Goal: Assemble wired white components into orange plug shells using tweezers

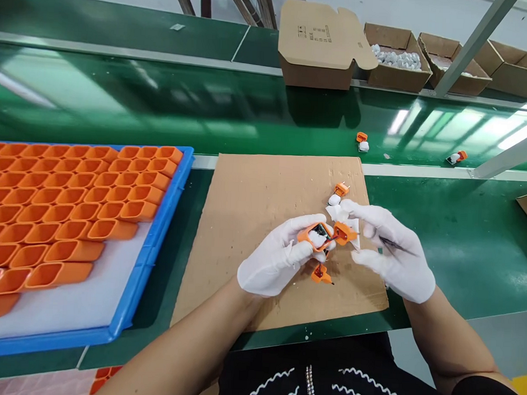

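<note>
Both hands wear white fabric gloves. The left hand [325, 239] is closed on one smooth orange plastic housing [306, 234], ring-like in outline, holding a white block and a dark circuit board. It is held above a flat, scuffed cardboard sheet [244, 220] on the green counter [478, 232]. Beside its open end is one orange end piece [344, 233] with red wiring. The right hand [361, 238] has thumb and forefinger parted near that piece, its grip retaining one slender dark tool [394, 245] across the palm. Crumpled white sheet material [354, 224], exact count unclear, lies between the hands.

Two further orange-and-white pieces are noted at the cardboard: one beyond the gloves [340, 190], one below the left glove [321, 275], partly hidden. Two more, well apart, rest on the glossy green strip [249, 126] behind: one near its middle [362, 141], one farther right [457, 157].

At left, one blue plastic tray [147, 274] with a white liner bears rows of hollow, rounded orange shells [71, 230], several dozen, too many to count surely. Along the back stand four corrugated cardboard boxes [316, 75]: one with its lid folded over, three open, one of these containing numerous small white lumps [397, 58].
</note>
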Available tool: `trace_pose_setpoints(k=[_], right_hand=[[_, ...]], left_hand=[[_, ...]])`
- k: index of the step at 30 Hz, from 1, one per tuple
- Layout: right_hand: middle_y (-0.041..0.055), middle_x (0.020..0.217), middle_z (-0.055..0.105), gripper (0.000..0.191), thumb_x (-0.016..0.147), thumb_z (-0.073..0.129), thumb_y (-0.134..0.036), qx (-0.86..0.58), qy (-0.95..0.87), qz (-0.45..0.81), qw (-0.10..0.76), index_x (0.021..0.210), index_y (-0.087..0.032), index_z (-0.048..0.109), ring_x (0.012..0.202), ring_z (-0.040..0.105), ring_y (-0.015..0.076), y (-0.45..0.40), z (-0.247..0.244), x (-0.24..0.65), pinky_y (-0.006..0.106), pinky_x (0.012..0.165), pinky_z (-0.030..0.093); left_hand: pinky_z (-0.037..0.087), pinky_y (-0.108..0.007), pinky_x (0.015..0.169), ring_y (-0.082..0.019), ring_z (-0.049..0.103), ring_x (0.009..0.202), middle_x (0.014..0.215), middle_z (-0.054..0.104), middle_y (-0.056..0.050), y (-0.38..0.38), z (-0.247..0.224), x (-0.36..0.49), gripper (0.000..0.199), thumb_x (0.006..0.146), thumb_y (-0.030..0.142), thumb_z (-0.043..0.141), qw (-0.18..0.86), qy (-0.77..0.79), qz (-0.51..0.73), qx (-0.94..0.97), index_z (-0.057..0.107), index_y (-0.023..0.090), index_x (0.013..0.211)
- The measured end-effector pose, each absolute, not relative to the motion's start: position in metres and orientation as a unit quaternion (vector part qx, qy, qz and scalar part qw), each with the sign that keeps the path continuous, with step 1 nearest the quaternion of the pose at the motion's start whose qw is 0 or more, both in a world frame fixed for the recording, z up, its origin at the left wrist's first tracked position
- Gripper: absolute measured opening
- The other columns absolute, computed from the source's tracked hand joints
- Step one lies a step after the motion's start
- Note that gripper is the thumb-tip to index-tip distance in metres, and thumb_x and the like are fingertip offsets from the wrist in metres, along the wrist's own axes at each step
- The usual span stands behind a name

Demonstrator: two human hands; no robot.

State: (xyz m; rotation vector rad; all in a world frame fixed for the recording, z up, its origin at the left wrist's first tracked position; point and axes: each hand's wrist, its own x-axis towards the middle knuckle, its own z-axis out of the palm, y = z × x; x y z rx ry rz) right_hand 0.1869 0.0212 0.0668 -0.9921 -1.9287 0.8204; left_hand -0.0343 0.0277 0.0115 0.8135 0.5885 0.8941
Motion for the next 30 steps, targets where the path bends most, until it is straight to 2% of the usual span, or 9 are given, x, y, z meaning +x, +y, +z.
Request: trace_pose_setpoints(k=[5,10,13,16,20,23,26,28,30], right_hand=[[0.0035,0.116,0.075,0.035,0.096,0.067,-0.034,-0.393,-0.815,0.164,0.394,0.131,-0.030,0.065,0.109,0.069,0.0210,0.020,0.061,0.176,0.039,0.090,0.048],[0.0019,0.102,0.077,0.021,0.094,0.069,-0.024,-0.411,-0.821,-0.020,0.395,0.114,-0.026,0.072,0.076,0.070,0.0147,0.013,0.052,0.168,0.032,0.065,0.043],[0.0021,0.104,0.076,0.023,0.095,0.064,-0.021,-0.423,-0.819,-0.070,0.381,0.115,-0.027,0.073,0.068,0.064,0.0129,0.006,0.050,0.162,0.032,0.063,0.043],[0.0057,0.106,0.076,0.024,0.100,0.054,-0.022,-0.417,-0.834,-0.092,0.350,0.114,-0.019,0.073,0.071,0.062,0.0143,0.001,0.054,0.156,0.032,0.062,0.043],[0.0101,0.102,0.076,0.037,0.103,0.039,-0.017,-0.393,-0.856,-0.129,0.310,0.102,-0.012,0.075,0.072,0.061,0.0136,-0.002,0.057,0.149,0.031,0.058,0.042],[0.0120,0.102,0.076,0.040,0.104,0.036,-0.015,-0.387,-0.860,-0.122,0.310,0.103,-0.010,0.075,0.072,0.061,0.0132,-0.002,0.054,0.148,0.030,0.060,0.043],[0.0104,0.100,0.076,0.030,0.104,0.046,-0.024,-0.410,-0.841,-0.074,0.346,0.110,-0.012,0.074,0.070,0.061,0.0149,0.002,0.046,0.150,0.033,0.062,0.045],[0.0084,0.099,0.076,0.025,0.101,0.056,-0.029,-0.417,-0.814,0.003,0.403,0.113,-0.015,0.073,0.075,0.064,0.0171,0.006,0.041,0.153,0.035,0.066,0.047],[0.0056,0.095,0.076,0.018,0.098,0.062,-0.028,-0.408,-0.778,0.125,0.461,0.106,-0.019,0.075,0.080,0.066,0.0182,0.009,0.038,0.155,0.035,0.071,0.050]], left_hand=[[0.059,-0.028,0.069,-0.015,0.070,0.073,0.097,0.074,-0.003,0.024,0.005,-0.035,0.038,0.079,0.028,0.084,0.777,0.270,0.438,0.363,0.071,0.026,0.114],[0.060,-0.028,0.078,-0.016,0.072,0.086,0.100,0.076,-0.001,0.020,0.004,-0.032,0.039,0.073,0.021,0.089,0.770,0.261,0.464,0.352,0.075,0.030,0.108],[0.060,-0.026,0.077,-0.015,0.071,0.084,0.095,0.076,-0.001,0.020,0.007,-0.031,0.040,0.069,0.021,0.091,0.766,0.261,0.472,0.350,0.077,0.028,0.105],[0.061,-0.025,0.072,-0.014,0.071,0.077,0.088,0.075,0.000,0.019,0.008,-0.031,0.040,0.068,0.024,0.093,0.772,0.271,0.459,0.346,0.077,0.027,0.105],[0.063,-0.025,0.070,-0.013,0.070,0.072,0.086,0.076,-0.001,0.015,0.007,-0.030,0.040,0.067,0.025,0.093,0.760,0.288,0.473,0.342,0.078,0.024,0.103],[0.064,-0.025,0.072,-0.014,0.073,0.076,0.089,0.078,-0.001,0.014,0.007,-0.028,0.038,0.065,0.021,0.094,0.746,0.297,0.490,0.341,0.079,0.024,0.100],[0.064,-0.026,0.071,-0.015,0.073,0.075,0.090,0.079,-0.002,0.015,0.010,-0.025,0.037,0.065,0.025,0.094,0.736,0.308,0.494,0.346,0.080,0.026,0.099],[0.065,-0.027,0.073,-0.017,0.073,0.081,0.097,0.079,-0.003,0.015,0.014,-0.024,0.041,0.065,0.031,0.094,0.719,0.320,0.504,0.355,0.080,0.028,0.103],[0.065,-0.029,0.074,-0.019,0.073,0.086,0.106,0.078,-0.004,0.013,0.018,-0.022,0.052,0.062,0.033,0.095,0.695,0.339,0.509,0.377,0.079,0.030,0.111]])
